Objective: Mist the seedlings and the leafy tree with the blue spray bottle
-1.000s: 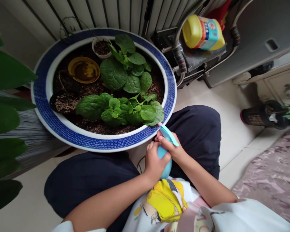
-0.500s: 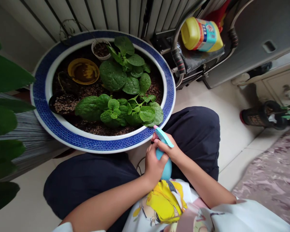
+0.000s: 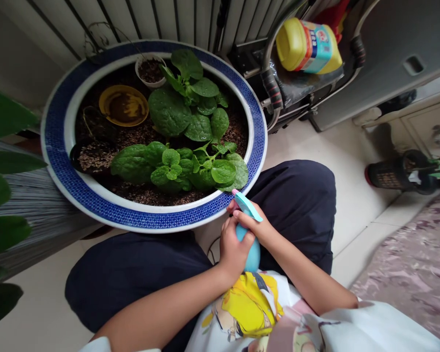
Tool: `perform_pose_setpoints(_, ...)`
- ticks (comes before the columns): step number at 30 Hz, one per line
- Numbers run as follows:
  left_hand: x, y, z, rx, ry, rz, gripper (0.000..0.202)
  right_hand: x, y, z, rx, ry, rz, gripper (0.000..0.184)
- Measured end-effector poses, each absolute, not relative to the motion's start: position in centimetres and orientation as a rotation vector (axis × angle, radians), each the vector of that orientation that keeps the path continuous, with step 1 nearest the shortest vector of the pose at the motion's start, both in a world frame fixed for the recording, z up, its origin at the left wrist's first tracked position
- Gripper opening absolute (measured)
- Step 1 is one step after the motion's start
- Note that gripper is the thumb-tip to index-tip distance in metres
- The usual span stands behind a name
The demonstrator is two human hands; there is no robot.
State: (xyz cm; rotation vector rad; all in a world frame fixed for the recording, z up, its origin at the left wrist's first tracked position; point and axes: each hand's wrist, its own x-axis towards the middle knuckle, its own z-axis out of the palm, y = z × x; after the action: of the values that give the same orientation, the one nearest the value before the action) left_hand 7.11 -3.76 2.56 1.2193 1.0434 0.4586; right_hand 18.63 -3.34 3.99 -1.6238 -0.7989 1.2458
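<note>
Both hands are closed around a light-blue spray bottle (image 3: 254,254) that stands upright in front of my lap. My left hand (image 3: 235,247) wraps the body of the bottle. Higher up, my right hand (image 3: 258,220) grips the neck below the blue spray head (image 3: 247,205), its fingers by the trigger and partly hidden. The pink nozzle points at the near rim of a large blue-and-white planter (image 3: 161,221). Just beyond the nozzle are leafy green plants (image 3: 223,172), with water drops on several leaves.
In the planter's soil sit a yellow dish (image 3: 122,106), a small white pot (image 3: 150,71) and a dark pot (image 3: 95,156). A yellow jug (image 3: 308,46) lies on a metal-framed cart at the upper right. Large leaves (image 3: 7,166) hang in at the left. A black basket pot (image 3: 396,173) is at the right.
The view has shifted slightly, so the planter appears a little further left and higher. Both hands keep their hold on the spray bottle, with almost no movement.
</note>
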Motion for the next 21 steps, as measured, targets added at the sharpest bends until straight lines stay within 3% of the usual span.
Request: perform_pose_setpoints(21, 7.10, -3.72, 3.04, 1.217, 1.029, 0.449, 0.035, 18.73, -3.51, 4.05, -1.661, -0.829, 1.246, 0.026)
